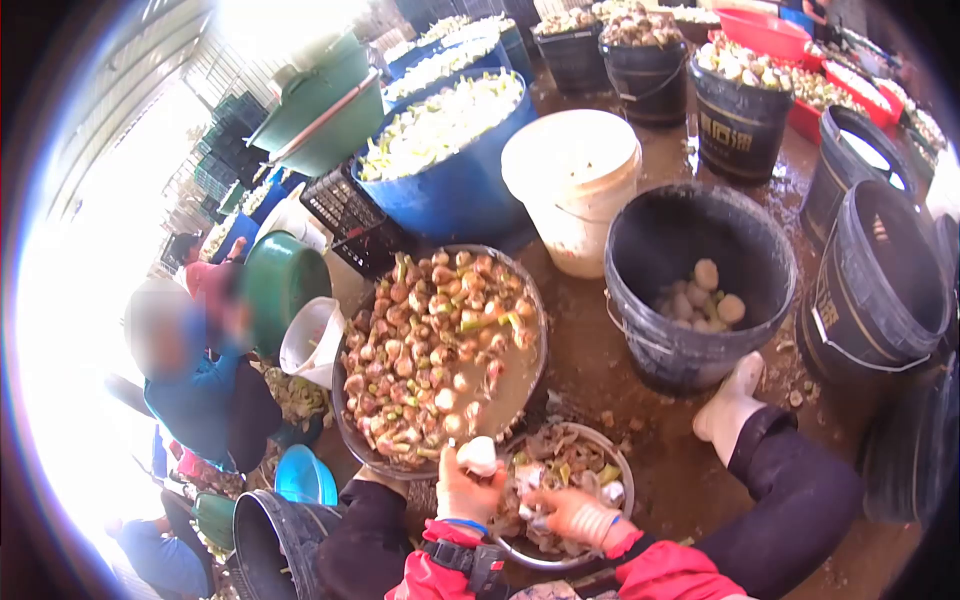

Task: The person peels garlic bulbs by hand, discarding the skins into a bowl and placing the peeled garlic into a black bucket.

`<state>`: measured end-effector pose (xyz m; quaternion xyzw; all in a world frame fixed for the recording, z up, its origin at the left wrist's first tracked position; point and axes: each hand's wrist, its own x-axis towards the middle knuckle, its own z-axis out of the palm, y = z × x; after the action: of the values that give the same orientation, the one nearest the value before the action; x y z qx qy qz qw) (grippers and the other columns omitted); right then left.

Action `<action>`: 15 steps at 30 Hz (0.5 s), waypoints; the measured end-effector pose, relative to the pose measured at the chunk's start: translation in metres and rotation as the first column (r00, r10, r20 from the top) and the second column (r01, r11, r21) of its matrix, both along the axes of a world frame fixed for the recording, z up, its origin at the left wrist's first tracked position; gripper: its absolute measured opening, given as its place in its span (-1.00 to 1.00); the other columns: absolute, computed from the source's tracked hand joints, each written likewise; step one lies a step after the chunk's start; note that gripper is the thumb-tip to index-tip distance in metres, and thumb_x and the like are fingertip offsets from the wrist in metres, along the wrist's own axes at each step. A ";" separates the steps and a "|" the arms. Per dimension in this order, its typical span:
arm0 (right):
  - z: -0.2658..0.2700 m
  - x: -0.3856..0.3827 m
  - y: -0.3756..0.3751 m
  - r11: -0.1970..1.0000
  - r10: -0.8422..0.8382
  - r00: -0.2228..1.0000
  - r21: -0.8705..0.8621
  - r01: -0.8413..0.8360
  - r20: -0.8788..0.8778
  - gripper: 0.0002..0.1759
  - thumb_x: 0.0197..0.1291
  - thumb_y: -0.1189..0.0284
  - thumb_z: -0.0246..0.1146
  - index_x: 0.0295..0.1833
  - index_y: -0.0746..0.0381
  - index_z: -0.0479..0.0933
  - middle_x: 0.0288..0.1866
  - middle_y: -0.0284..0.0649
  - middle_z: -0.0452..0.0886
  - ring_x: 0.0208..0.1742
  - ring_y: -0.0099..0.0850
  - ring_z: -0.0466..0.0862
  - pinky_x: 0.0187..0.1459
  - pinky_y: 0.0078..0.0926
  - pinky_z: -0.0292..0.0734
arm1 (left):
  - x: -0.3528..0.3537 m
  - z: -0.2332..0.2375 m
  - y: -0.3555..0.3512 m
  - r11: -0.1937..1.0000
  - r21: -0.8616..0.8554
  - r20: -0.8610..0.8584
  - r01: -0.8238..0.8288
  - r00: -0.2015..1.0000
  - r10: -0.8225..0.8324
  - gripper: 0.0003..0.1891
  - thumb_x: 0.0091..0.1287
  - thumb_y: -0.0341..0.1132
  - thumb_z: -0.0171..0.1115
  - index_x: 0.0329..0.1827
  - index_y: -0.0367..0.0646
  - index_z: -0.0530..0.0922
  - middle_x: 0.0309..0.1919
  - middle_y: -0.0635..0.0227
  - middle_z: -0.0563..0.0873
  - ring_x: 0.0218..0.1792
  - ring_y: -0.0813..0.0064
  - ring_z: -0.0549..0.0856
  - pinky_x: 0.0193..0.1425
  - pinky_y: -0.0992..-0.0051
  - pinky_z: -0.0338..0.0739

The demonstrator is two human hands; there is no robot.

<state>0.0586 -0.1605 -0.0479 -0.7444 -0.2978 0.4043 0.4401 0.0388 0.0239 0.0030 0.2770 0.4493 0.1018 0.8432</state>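
Observation:
My left hand (468,490) holds a pale, peeled bulb (478,456) between thumb and fingers, over the gap between two basins. My right hand (575,515) is just to its right, above a metal bowl (628,480) of peelings and scraps; its fingers are bent near a whitish piece, and what they grip is too small to make out. Beyond my left hand, a large round basin (541,330) holds many unpeeled reddish bulbs (410,340) in brownish water. A black bucket (665,350) ahead to the right has several pale bulbs (700,297) at its bottom.
A white bucket (565,215) stands behind the basin, beside a blue tub (450,195) of pale pieces. More black buckets (870,290) line the right. A person in blue (200,400) sits at the left near a green tub (285,290). My boot (730,405) is beside the black bucket.

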 end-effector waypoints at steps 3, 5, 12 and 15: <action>-0.006 -0.009 0.014 1.000 -0.006 0.994 -0.028 0.003 -0.110 -0.43 0.07 0.41 0.14 0.27 -0.13 0.45 -0.18 0.00 0.66 -0.21 -0.17 0.67 -0.15 -0.30 0.54 | 0.067 0.018 -0.025 0.656 0.682 0.168 0.323 0.804 -0.570 -0.59 0.20 -0.21 0.35 -0.03 -0.22 0.38 -0.11 0.19 0.64 -0.15 0.35 0.66 -0.11 0.41 0.56; 0.043 0.007 0.009 0.990 0.001 0.994 -0.143 -0.017 -0.113 -0.46 0.09 0.41 0.13 0.26 -0.09 0.46 -0.21 -0.09 0.68 -0.32 -0.20 0.68 -0.22 -0.32 0.54 | 0.101 0.075 -0.059 0.859 0.083 0.425 0.505 0.762 -0.488 -0.41 0.37 0.15 0.04 0.24 -0.14 0.38 0.06 0.26 0.56 0.03 0.28 0.58 0.05 0.27 0.54; -0.041 -0.002 0.024 0.921 -0.306 0.947 0.284 0.268 0.100 -0.58 -0.03 0.57 0.14 0.02 0.16 0.60 0.02 -0.11 0.63 0.12 -0.21 0.58 0.18 -0.42 0.42 | 0.179 -0.017 0.042 0.336 0.742 -0.383 0.580 0.778 -0.498 -0.56 0.27 -0.10 0.25 0.10 -0.19 0.55 -0.10 0.26 0.68 -0.21 0.45 0.66 -0.10 0.47 0.56; -0.023 0.007 0.023 0.854 -0.371 0.919 0.341 0.393 -0.131 -0.55 -0.05 0.71 0.05 -0.01 0.25 0.60 0.02 -0.10 0.64 0.15 -0.24 0.57 0.24 -0.44 0.39 | 0.184 -0.039 0.056 -0.335 0.510 -0.859 0.792 0.451 -0.242 -0.30 0.08 -0.04 0.33 0.28 -0.09 0.34 -0.01 0.07 0.66 0.04 0.06 0.62 0.13 0.23 0.48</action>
<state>0.0660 -0.1380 -0.0705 -0.6824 -0.1998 0.2696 0.6493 0.2225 0.0799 -0.0356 0.9432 0.2165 -0.1116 0.2258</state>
